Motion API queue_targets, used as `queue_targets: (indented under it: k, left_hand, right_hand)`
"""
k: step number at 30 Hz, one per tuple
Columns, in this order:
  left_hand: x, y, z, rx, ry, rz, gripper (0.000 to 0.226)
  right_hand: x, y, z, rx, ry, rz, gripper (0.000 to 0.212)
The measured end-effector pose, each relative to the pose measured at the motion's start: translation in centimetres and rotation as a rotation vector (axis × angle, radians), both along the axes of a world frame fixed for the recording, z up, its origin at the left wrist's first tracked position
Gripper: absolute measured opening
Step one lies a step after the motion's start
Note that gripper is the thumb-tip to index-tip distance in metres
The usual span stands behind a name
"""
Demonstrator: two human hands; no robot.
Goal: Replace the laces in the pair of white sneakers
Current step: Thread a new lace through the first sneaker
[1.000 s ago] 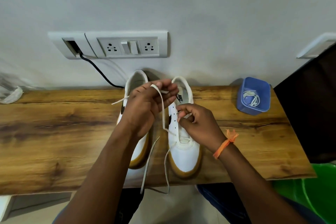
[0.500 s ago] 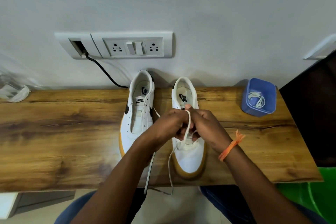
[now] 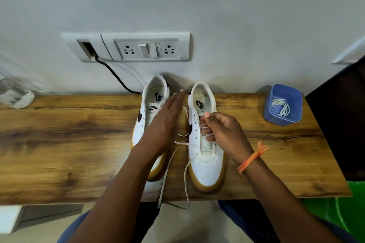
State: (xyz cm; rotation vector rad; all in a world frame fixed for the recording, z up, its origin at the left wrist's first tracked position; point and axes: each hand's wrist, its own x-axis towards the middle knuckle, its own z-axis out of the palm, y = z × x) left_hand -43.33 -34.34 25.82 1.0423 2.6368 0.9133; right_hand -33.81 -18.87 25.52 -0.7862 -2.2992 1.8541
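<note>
Sneakers side by side on wooden surface (image 3: 79,144), toes toward person | left sneaker (image 3: 153,104) unlaced | left hand (image 3: 166,124) flat over it, grip loose, empty | right sneaker (image 3: 205,160) part-laced | right hand (image 3: 223,132) pinches lace (image 3: 185,181) | blue tub (image 3: 284,104) holds spare laces

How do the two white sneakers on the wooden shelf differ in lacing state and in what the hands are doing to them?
The right sneaker has a lace through its lower eyelets, ends trailing off the shelf edge; the left sneaker shows no lace in the eyelets in view. The right hand pinches the right sneaker's lace, while the left hand hovers flat-fingered over the left sneaker. Both are white with tan soles, toes toward the person.
</note>
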Motion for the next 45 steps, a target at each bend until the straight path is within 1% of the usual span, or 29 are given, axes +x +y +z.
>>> queue_targets:
  k: [2, 5, 6, 7, 8, 10, 11, 12, 14, 15, 18, 21, 22, 23, 25, 27, 28, 30, 31, 33, 34, 35, 37, 38, 40, 42, 45]
  left_hand:
    - [0.2, -0.2, 0.4, 0.014, 0.072, 0.078, 0.075]
    - [-0.1, -0.6, 1.4, -0.009, 0.189, 0.302, 0.042]
    - [-0.3, -0.9, 1.7, -0.062, 0.174, 0.346, 0.032]
    - [-0.3, -1.1, 1.9, -0.126, 0.112, 0.346, 0.024]
    - [-0.3, -1.3, 2.0, -0.22, 0.003, 0.29, 0.017]
    - [0.8, -1.2, 1.3, -0.487, -0.235, 0.085, 0.008]
    - [1.7, -1.0, 0.7, -0.574, -0.327, 0.025, 0.005]
    - [2.8, -0.6, 0.0, -0.592, -0.402, 0.025, 0.011]
    - [4.6, 0.0, -1.0, -0.508, -0.474, 0.093, 0.032]
    - [5.2, 0.4, -1.3, -0.469, -0.483, 0.109, 0.036]
    - [6.0, 1.0, -1.6, -0.465, -0.57, 0.094, 0.03]
    - [5.5, 1.2, -1.3, -0.456, -0.498, 0.09, 0.021]
    - [5.0, 1.2, -0.8, -0.417, -0.535, 0.085, 0.017]
    - [4.4, 1.3, -0.1, -0.357, -0.62, 0.081, 0.015]
    - [3.2, 1.2, 1.5, -0.223, -0.844, 0.098, 0.014]
    - [2.2, 0.7, 2.8, -0.077, -0.991, 0.127, 0.011]
    - [1.8, 0.3, 3.2, -0.008, -1.022, 0.128, 0.011]
    - [1.3, -0.1, 3.8, 0.136, -1.075, 0.145, 0.017]
    - [1.2, -0.1, 4.1, 0.218, -1.096, 0.167, 0.02]
    - [1.1, 0.1, 4.5, 0.377, -1.122, 0.224, 0.023]
    - [1.2, 0.3, 4.7, 0.439, -1.134, 0.245, 0.025]
    - [1.4, 0.4, 4.8, 0.487, -1.143, 0.25, 0.027]
    - [1.7, 0.7, 4.9, 0.521, -1.136, 0.219, 0.025]
    - [1.7, 0.8, 4.9, 0.508, -1.11, 0.201, 0.025]
    - [1.6, 0.7, 4.9, 0.47, -1.019, 0.188, 0.026]
    - [1.3, 0.5, 4.6, 0.446, -0.908, 0.202, 0.027]
    - [0.8, -0.2, 3.9, 0.312, -0.765, 0.21, 0.014]
  right_hand:
    - [0.1, -0.1, -0.1, 0.121, 0.0, 0.044, 0.033]
    - [0.3, 0.0, 0.0, 0.222, 0.015, 0.084, 0.025]
    - [0.3, 0.0, -0.1, 0.249, 0.016, 0.095, 0.022]
    - [0.3, 0.2, -0.2, 0.285, 0.017, 0.111, 0.02]
    - [0.4, 0.4, -0.3, 0.33, 0.018, 0.134, 0.017]
    - [0.5, 0.6, -0.5, 0.424, 0.02, 0.201, 0.012]
    - [0.5, 0.6, -0.5, 0.455, 0.016, 0.232, 0.011]
    - [0.6, 0.5, -0.5, 0.475, 0.004, 0.262, 0.01]
    - [0.6, 0.3, -0.5, 0.507, -0.03, 0.309, 0.009]
    - [0.6, 0.3, -0.6, 0.522, -0.04, 0.323, 0.008]
    - [0.7, 0.4, -0.6, 0.529, -0.047, 0.331, 0.005]
    - [0.8, 0.6, -0.5, 0.542, -0.071, 0.361, 0.012]
    - [0.9, 0.6, -0.5, 0.552, -0.08, 0.376, 0.014]
    - [0.9, 0.7, -0.5, 0.551, -0.085, 0.385, 0.016]
    - [0.9, 0.8, -0.2, 0.489, -0.091, 0.394, 0.019]
    - [0.8, 1.0, 0.1, 0.339, -0.088, 0.39, 0.018]
    - [0.7, 0.8, 0.4, 0.227, -0.086, 0.367, 0.017]
    - [0.4, 0.5, 1.1, 0.012, -0.086, 0.248, 0.016]
    - [0.3, 0.4, 1.4, -0.052, -0.076, 0.16, 0.016]
    - [0.1, 0.4, 1.9, -0.11, -0.057, 0.028, 0.015]
    - [0.1, 0.2, 2.1, -0.169, -0.056, 0.015, 0.017]
    - [0.1, 0.0, 2.3, -0.257, -0.065, 0.04, 0.024]
    - [0.2, -0.4, 2.4, -0.429, -0.09, 0.132, 0.039]
    - [0.3, -0.5, 2.5, -0.478, -0.094, 0.165, 0.041]
    - [0.3, -0.3, 2.6, -0.512, -0.075, 0.185, 0.035]
    - [0.4, 0.4, 2.7, -0.497, -0.051, 0.182, 0.027]
    - [0.5, 1.8, 2.9, -0.519, -0.022, 0.079, 0.022]
